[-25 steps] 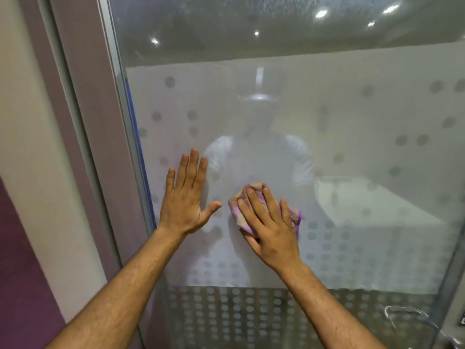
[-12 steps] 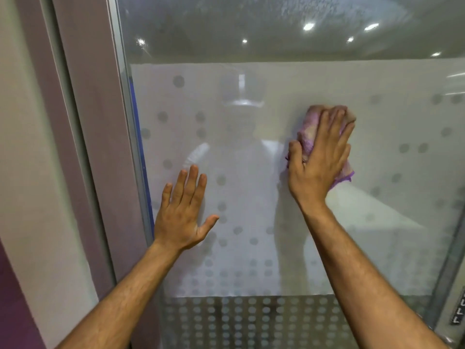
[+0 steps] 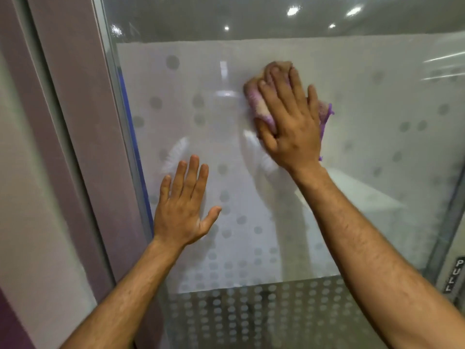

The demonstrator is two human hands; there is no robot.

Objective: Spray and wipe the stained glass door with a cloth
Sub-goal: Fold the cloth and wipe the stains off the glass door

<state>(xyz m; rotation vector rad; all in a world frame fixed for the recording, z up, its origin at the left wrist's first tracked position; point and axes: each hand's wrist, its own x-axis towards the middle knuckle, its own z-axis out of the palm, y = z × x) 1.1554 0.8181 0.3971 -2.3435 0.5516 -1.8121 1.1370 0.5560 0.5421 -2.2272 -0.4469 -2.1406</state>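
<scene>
A mauve door frame (image 3: 83, 137) runs down the left of the glass door (image 3: 377, 147), whose frosted, dotted film carries ceiling-light reflections above; a PULL label (image 3: 456, 275) sits at its right edge. Low on the door, the left hand (image 3: 182, 210) lies flat, fingers spread. Higher, the right hand (image 3: 289, 122) presses a bunched pink-purple cloth (image 3: 261, 108) against the door, fingers straight

One legible marking noted: the word "PULL" in pale capital letters, stacked vertically on a small dark label (image 3: 455, 275) fixed at the right edge of the glass door (image 3: 364, 172); no other text readable.
</scene>
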